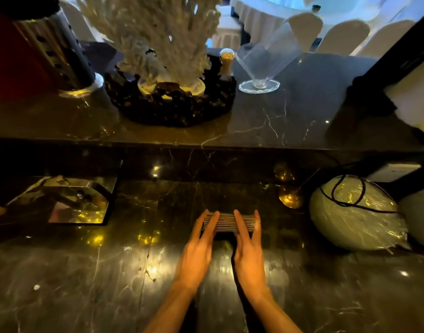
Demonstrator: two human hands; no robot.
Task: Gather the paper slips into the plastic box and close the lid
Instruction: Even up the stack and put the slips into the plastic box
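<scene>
— Looking down at the dark marble worktop (86, 272): where are the paper slips?

— They sit as one stack of slips (227, 222) on edge, low on the worktop near the middle, with both hands on it.

— How do the hands hold it?

— The left hand (196, 255) lays its fingers (209, 224) flat over the left end of the stack; the right hand (248, 258) does the same at the right end. The fingers are stretched out and pressed onto the stack from both sides, not curled into fists. Whether the stack is lifted or rests on the worktop, I cannot tell.

— And the plastic box?

— I cannot make out for sure whether the stack lies in a clear box; the edges are blurred and the light is dim.

— What else is around?

— A shiny tray (62, 203) lies to the left, well apart from the hands. A pale round lamp (355, 212) with a dark cord (348, 191) across it stands to the right. On the raised ledge behind are a white coral ornament (158, 37) on a dark rocky base (172, 106) and a clear glass dish (261, 70) on a foot.
</scene>
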